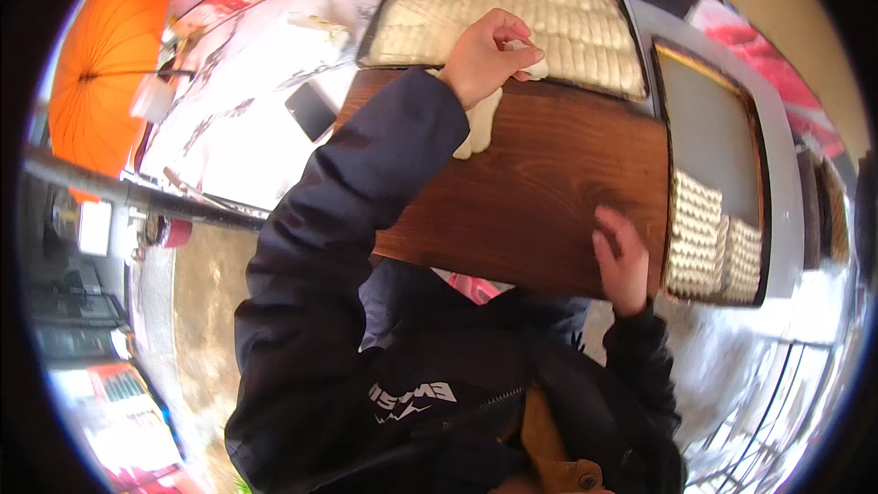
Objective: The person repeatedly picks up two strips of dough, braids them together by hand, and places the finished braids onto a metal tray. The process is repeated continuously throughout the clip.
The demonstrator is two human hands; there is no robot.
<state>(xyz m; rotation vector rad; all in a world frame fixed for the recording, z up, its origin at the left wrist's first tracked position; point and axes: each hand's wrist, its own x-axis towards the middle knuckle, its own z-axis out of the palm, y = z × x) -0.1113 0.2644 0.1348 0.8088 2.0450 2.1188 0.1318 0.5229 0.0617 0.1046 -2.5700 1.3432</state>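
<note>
My left hand (pixel 490 58) is raised over the near edge of a black tray (pixel 647 82) packed with rows of pale dough strips (pixel 583 38). Between its thumb and fingers is a small white piece (pixel 534 69), probably dough. Below that wrist, partly hidden by the sleeve, a few long dough strips (pixel 484 125) lie on the brown wooden board (pixel 549 185). My right hand (pixel 623 261), slightly blurred, is over the board's near right part, fingers apart and holding nothing visible.
At the right stands another tray (pixel 763 219) with stacked twisted or ridged dough pieces (pixel 696 240) at its near end. A dark phone (pixel 311 112) lies on the marbled surface (pixel 240 116) to the left. An orange umbrella (pixel 110 68) and a metal pole (pixel 144 195) are farther left.
</note>
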